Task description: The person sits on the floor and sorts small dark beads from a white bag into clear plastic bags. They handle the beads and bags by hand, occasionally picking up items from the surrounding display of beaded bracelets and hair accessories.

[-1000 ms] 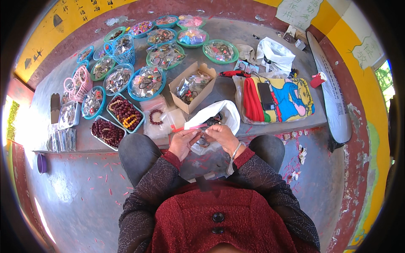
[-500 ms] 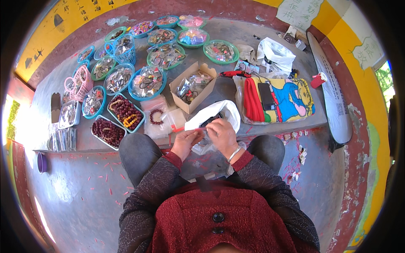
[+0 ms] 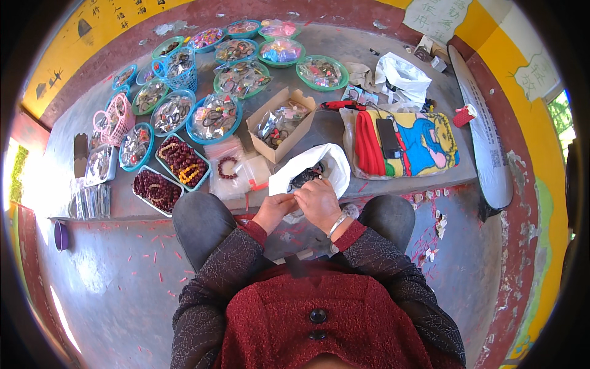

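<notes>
Near the white bag (image 3: 339,165), the left hand (image 3: 271,211) and right hand (image 3: 319,204) are pinching closed, anything held being hidden; they are seemingly doing fine fingerwork, next needing steadiness.

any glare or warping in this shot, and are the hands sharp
Head view: fisheye bending curves the painted wall, with black corners; glare whitens the floor at left; the left hand and right hand look fairly sharp, but small.
</notes>
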### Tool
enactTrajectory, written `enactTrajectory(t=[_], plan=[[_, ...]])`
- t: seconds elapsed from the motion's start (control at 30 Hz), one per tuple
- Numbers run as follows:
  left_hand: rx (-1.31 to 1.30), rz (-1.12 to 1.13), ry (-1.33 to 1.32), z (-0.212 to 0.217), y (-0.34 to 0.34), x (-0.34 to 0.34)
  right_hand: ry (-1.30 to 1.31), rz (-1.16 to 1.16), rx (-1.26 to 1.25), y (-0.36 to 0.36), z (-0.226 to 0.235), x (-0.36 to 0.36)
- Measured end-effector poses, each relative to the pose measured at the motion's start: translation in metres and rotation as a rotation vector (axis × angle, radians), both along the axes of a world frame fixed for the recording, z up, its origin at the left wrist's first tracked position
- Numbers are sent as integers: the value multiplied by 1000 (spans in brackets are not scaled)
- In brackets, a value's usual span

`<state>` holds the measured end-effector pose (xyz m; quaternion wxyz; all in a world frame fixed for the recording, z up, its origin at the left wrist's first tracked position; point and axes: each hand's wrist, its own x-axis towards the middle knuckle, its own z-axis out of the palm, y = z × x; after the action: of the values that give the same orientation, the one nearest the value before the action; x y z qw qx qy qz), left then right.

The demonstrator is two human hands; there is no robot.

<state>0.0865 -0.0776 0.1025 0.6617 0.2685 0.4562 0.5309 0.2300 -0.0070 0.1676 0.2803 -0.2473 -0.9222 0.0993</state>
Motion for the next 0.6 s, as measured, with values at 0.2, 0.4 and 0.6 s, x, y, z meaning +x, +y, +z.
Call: enactTrajectory(t=[0.2, 0.4, 0.6], plan=[[0, -100, 93, 15, -2, -1, -74, 21, 39, -2, -1, 1], [-7, -100, 100, 16, -2, -1, -70, 18, 3, -2, -1, 1], [-14, -115, 201, 15, -2, 0, -76, 11, 5, -3, -1, 0]])
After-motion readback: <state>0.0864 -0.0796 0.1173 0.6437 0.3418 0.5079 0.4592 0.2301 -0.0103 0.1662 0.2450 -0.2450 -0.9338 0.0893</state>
